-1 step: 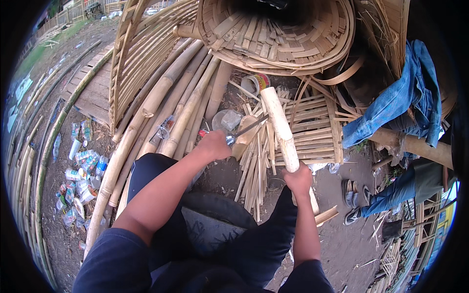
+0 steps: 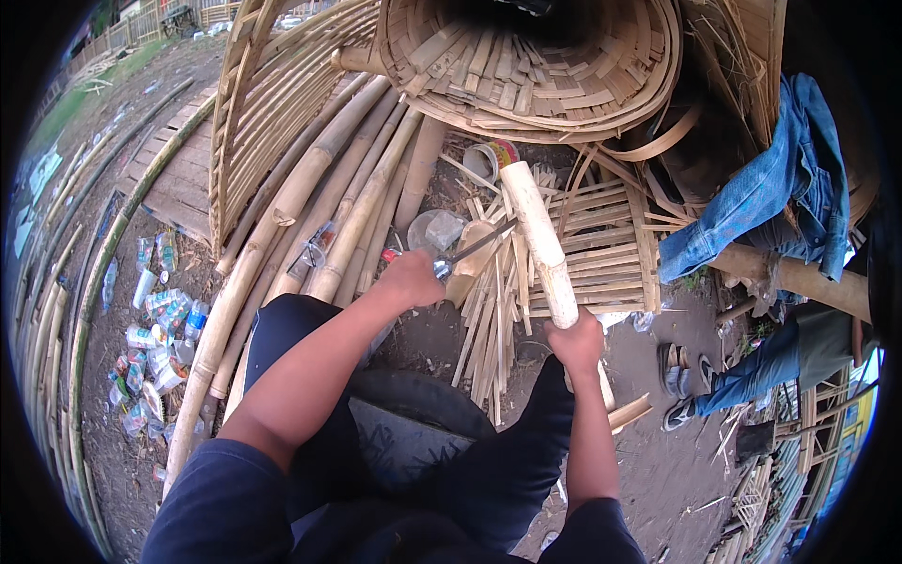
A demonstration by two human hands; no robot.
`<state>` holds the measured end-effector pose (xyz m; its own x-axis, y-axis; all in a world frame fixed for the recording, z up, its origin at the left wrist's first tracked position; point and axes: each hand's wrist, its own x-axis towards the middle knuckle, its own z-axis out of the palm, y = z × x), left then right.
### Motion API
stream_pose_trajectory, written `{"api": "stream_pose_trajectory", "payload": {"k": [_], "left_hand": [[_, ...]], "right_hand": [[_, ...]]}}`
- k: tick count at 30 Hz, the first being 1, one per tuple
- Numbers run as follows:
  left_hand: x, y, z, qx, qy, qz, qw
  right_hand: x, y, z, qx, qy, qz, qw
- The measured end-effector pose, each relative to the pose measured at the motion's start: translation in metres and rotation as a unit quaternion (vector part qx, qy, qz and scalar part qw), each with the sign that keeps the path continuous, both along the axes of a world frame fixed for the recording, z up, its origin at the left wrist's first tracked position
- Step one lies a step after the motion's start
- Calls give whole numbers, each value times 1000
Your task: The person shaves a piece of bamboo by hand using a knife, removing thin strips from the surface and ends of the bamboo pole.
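From my head view, my left hand (image 2: 412, 280) clamps the blade (image 2: 482, 245) at its near end, seemingly to steady its tip beside the thick stick (image 2: 538, 235), which my right hand (image 2: 576, 338), well apart, grips low, apparently leaving its upper length free.

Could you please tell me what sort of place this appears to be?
Probably an outdoor bamboo-working yard: long bamboo poles lie on bare ground, split strips are heaped in front, and a large round woven piece is beyond them.
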<state>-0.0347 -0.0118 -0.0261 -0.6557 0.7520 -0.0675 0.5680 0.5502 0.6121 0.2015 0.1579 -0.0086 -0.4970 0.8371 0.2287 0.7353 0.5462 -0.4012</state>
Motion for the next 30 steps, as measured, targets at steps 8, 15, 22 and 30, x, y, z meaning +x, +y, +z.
{"api": "stream_pose_trajectory", "payload": {"k": [8,15,22,30], "left_hand": [[-3,3,-14,21,-4,-2,1000],[-6,-7,-13,-11,-46,14,999],[0,-8,-24,-44,-29,44,998],[5,-6,-16,-84,-112,35,990]], "right_hand": [[2,6,20,51,39,26,998],[-9,-1,17,-9,359,83,929],[-2,11,-40,-38,-18,-10,999],[-4,24,-38,-8,-59,14,998]]}}
